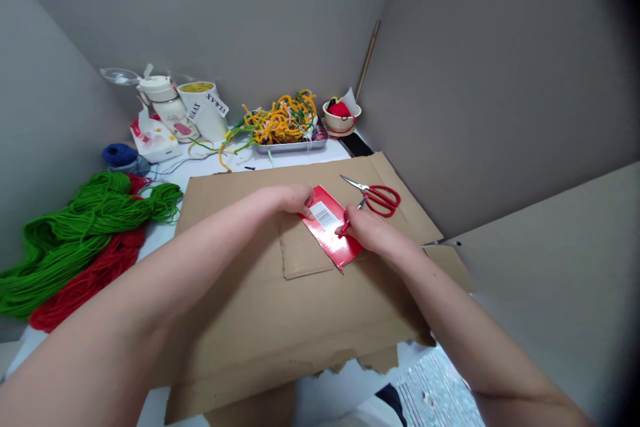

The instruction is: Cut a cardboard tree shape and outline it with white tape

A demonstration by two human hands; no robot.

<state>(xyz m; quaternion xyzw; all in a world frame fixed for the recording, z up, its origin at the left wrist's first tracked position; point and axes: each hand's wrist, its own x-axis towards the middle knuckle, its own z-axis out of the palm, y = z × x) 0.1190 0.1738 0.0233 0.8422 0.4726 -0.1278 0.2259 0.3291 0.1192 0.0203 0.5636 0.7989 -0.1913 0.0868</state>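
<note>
Holding a slim pen-like tool (362, 203), the right hand (364, 227) is closed over the red card (327, 233) with a barcode. The left hand (299, 199) touches the card's left edge; whether its grip is pinching or only pressing, I cannot tell. The card lies on a large cardboard sheet (240, 320), with red-handled scissors (364, 188) just beyond the right hand. Under the sheet is a white counter (159, 235), carrying green yarn (80, 227) at left and a metal tray (293, 146) of orange yarn (283, 121) behind.

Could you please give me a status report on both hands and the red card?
Left hand at red card, upper left edge. Right hand gripping slim tool over card. Scissors lying close beyond right hand.
</note>
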